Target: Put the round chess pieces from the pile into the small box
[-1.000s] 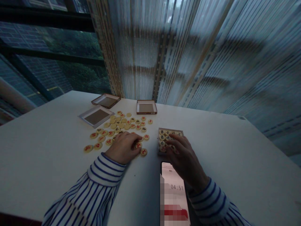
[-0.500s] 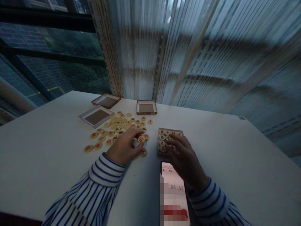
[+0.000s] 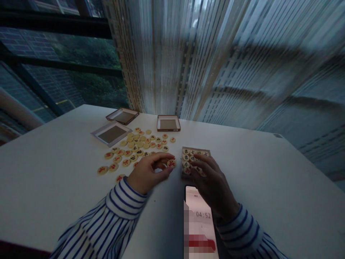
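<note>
My left hand (image 3: 148, 171) pinches a round xiangqi piece (image 3: 171, 163) with a red character between thumb and fingertips. It holds the piece above the table, just left of a shallow open box (image 3: 183, 176). Rows of xiangqi pieces (image 3: 185, 158) lie face up in that box, with black characters in the far rows and a red one at the near left. My right hand (image 3: 211, 180) rests over the box's right part, fingers bent and apart at the pieces. It covers several of them. No piece shows lifted in it.
Loose xiangqi pieces (image 3: 140, 144), some face down, are scattered left of my left hand. Behind them lie a grey-white tray (image 3: 98, 133) and two brown-edged box parts, one at the left (image 3: 122, 116) and one in the middle (image 3: 168, 117). A phone (image 3: 199, 205) lies beneath my right wrist.
My left hand has moved right and slightly nearer me, carrying the red-marked piece away from the loose ones toward the box. My right hand stays in place.
</note>
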Available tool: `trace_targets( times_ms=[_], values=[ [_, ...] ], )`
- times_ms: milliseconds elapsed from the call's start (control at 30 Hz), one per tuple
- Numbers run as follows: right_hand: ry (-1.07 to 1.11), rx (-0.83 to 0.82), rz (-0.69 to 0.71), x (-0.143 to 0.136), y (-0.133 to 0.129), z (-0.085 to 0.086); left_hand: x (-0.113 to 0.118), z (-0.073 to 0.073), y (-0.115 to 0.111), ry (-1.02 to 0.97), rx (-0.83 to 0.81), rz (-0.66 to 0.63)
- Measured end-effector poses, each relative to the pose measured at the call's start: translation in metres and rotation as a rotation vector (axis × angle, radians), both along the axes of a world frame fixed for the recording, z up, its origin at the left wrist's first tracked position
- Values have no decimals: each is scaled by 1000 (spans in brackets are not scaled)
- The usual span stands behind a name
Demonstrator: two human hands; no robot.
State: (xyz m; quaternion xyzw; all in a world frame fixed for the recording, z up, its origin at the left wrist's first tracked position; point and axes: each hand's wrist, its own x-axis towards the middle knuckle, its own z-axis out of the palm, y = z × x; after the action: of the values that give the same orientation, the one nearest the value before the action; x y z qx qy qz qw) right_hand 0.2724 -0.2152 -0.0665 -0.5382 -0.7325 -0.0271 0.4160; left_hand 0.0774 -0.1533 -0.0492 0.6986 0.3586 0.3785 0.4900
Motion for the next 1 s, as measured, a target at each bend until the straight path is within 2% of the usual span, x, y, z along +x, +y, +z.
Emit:
trace_targets(
  times_ms=[100, 233, 333, 600, 733, 1000],
  values=[
    [2, 26, 64, -3, -3, 4, 4, 0, -4, -103, -137, -105],
    [-28, 58, 136, -6, -8, 9, 7, 1, -8, -190, -177, -192],
    [-29, 78, 152, -7, -8, 10, 7, 3, -9, -211, -156, -203],
    [5, 81, 147, -9, -10, 11, 11, 5, -12, -194, -229, -193],
    [25, 74, 167, -10, -11, 11, 13, 4, -14, -251, -235, -242],
    [35, 93, 171, -13, -12, 12, 13, 2, -14, -333, -298, -206]
  ],
)
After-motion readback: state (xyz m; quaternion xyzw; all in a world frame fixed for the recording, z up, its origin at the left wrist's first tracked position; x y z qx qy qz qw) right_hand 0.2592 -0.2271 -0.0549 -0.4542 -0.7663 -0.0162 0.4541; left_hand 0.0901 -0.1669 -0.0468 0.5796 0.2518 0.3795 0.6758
